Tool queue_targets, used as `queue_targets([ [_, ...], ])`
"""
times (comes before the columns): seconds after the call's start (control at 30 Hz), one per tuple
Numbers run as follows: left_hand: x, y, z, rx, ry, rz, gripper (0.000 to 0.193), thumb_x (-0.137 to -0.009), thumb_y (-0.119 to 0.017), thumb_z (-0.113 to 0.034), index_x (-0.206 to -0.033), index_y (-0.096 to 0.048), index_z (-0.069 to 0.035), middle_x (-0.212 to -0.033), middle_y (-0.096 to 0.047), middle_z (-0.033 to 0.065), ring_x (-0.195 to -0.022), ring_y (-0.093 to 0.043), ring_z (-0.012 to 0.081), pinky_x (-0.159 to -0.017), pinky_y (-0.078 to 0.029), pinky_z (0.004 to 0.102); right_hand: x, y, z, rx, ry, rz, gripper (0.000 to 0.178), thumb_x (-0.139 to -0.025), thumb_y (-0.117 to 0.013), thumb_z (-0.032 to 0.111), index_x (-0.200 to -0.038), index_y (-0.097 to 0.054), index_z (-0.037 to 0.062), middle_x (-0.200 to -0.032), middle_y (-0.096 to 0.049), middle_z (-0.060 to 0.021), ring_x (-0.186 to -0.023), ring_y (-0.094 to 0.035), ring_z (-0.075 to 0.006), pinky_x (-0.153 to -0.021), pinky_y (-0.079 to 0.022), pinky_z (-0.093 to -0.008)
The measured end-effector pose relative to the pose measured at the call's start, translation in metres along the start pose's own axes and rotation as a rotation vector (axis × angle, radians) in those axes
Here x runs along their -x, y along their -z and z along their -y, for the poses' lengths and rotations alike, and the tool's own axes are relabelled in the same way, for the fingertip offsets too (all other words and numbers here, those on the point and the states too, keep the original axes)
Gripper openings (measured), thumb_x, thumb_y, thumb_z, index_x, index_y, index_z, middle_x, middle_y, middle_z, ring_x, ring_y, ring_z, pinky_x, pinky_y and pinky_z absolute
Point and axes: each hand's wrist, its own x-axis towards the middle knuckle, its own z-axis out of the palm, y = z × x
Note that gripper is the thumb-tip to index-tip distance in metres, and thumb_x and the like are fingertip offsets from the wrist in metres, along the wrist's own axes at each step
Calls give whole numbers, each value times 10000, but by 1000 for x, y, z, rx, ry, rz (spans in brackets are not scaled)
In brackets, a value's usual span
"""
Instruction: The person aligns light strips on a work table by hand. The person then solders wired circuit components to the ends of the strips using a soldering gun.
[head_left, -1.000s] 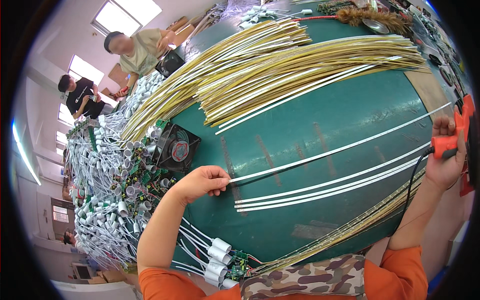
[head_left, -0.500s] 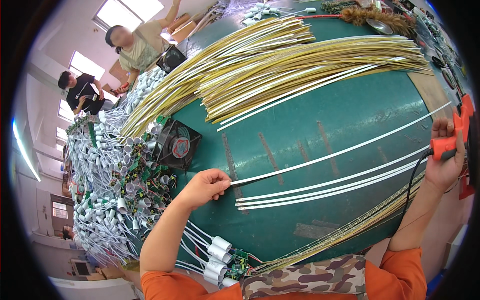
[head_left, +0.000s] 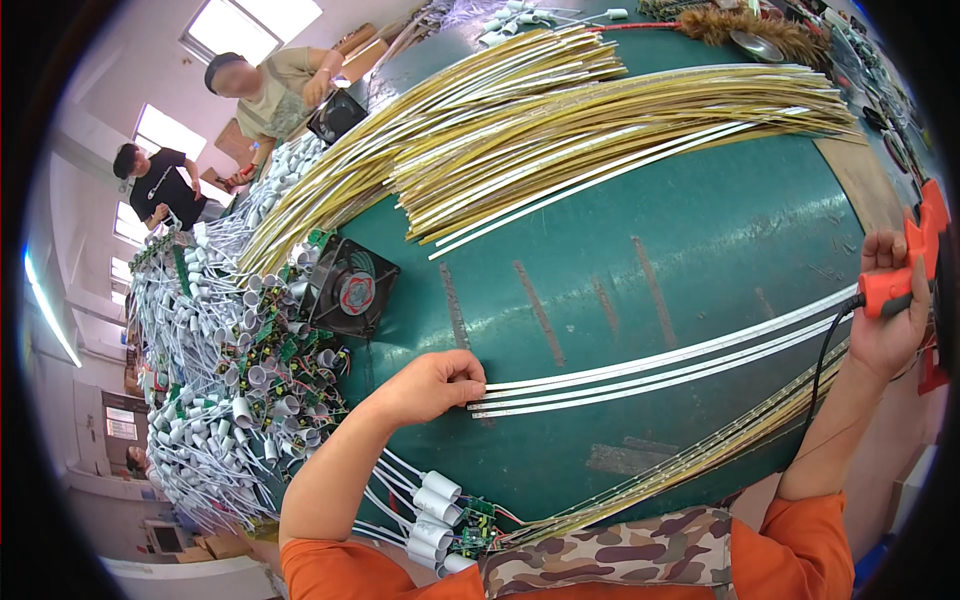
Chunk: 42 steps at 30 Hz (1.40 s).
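My left hand (head_left: 432, 386) pinches the near-left end of a thin white LED strip (head_left: 640, 364) between thumb and fingers, low over the green tabletop. Other white strips (head_left: 600, 392) lie just beside it, closer to me and almost parallel. At the far right, my right hand (head_left: 888, 325) is wrapped round an orange soldering gun (head_left: 925, 245) with a black cord. Its tip is not visible, and the strips' right ends run in behind that hand and tool.
Long yellow and white strips (head_left: 600, 140) are heaped across the back. A black fan (head_left: 352, 290) stands left, beside piled white lamp caps with wires and circuit boards (head_left: 250, 400). More wired caps (head_left: 435, 510) and strips (head_left: 690, 470) lie near me. Two people work beyond the table.
My left hand has lowered the strip end slightly toward me, bringing the strip down beside the others. My right hand stays nearly still with the soldering gun. The far person's raised arm has come down.
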Motion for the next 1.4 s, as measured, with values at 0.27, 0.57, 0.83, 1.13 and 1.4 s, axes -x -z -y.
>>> queue_targets([
  [0.27,-5,1,-11,-146,146,-52,264,-825,-742,-194,-742,-533,-57,-663,-620,38,-578,-553,98,-507,-438,245,1,-1,-8,-37,1,-8,555,-946,-503,183,-1388,-339,-109,-994,-509,-101,-1061,-527,-221,-1053,-373,-373],
  [0.57,-29,40,-24,-390,-50,-179,300,-798,-753,-270,-727,-562,-50,-644,-588,51,-608,-572,135,-545,-454,307,3,-11,-5,-24,22,-18,547,-950,-505,180,-1390,-341,-100,-962,-521,-87,-1009,-543,-194,-1011,-400,-353],
  [0.83,-115,93,-21,-1158,-207,-975,167,-769,-602,-25,-928,-551,-37,-912,-610,158,-875,-632,358,-724,-532,440,7,-18,-13,-84,12,-102,486,-945,-515,172,-1360,-399,-51,-938,-529,-70,-960,-553,-176,-970,-420,-335],
  [1.13,-77,104,-34,-1352,-400,-944,53,-757,-581,-62,-806,-577,-83,-833,-616,96,-785,-638,280,-686,-489,398,6,-28,-9,-121,-2,-130,480,-930,-534,151,-1339,-408,-66,-917,-527,-77,-899,-530,-164,-943,-438,-333],
  [1.4,-52,109,-60,-1145,-558,-1110,81,-784,-545,-56,-837,-606,-61,-845,-602,109,-802,-622,333,-672,-503,429,8,-33,-8,-129,5,-175,446,-922,-541,165,-1302,-442,-48,-867,-544,-69,-879,-537,-178,-918,-441,-345],
])
